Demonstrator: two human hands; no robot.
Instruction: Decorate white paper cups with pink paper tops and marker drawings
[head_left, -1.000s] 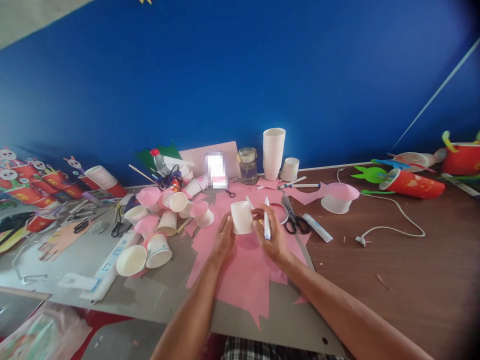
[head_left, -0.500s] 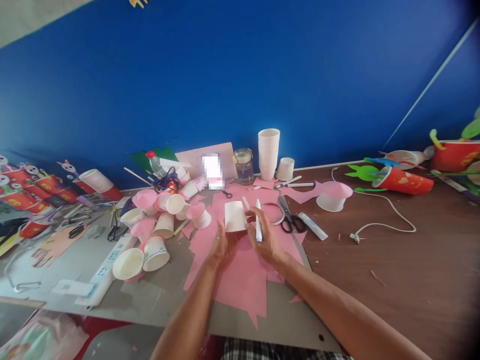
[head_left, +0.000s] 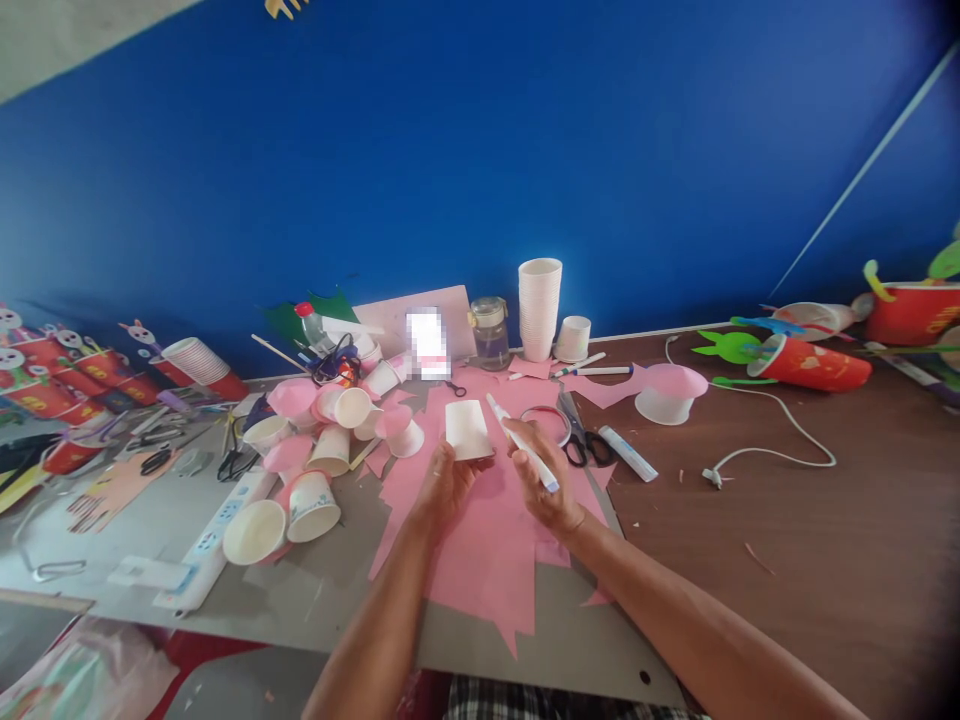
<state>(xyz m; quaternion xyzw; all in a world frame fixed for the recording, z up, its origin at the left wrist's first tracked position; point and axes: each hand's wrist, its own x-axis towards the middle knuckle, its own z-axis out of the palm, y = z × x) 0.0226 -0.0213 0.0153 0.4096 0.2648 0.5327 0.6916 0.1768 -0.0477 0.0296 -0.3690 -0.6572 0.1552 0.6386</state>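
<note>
In my left hand [head_left: 444, 487] is a white paper cup [head_left: 466, 431], held from below and from the left side, its plain wall facing me. My right hand [head_left: 545, 483] grips a white marker pen [head_left: 531, 452], whose upper end slants toward the cup without touching it. Beneath both hands lie pink paper sheets [head_left: 480, 570] with jagged cut edges. Right of my right hand are black-handled scissors [head_left: 589, 445], a roll of tape [head_left: 551, 424] and a white tube [head_left: 628, 453].
A tall stack of paper cups [head_left: 539, 310] stands at the back beside a glass jar [head_left: 490, 332]. Several cups with pink paper [head_left: 294, 397] crowd the left, near a power strip [head_left: 214, 545]. Rightward, a white cable [head_left: 787, 450] curls below a red cup [head_left: 821, 372].
My right hand has moved slightly right, away from the cup, and the marker has turned from nearly upright to a slant. The cup now tilts a little in my left hand.
</note>
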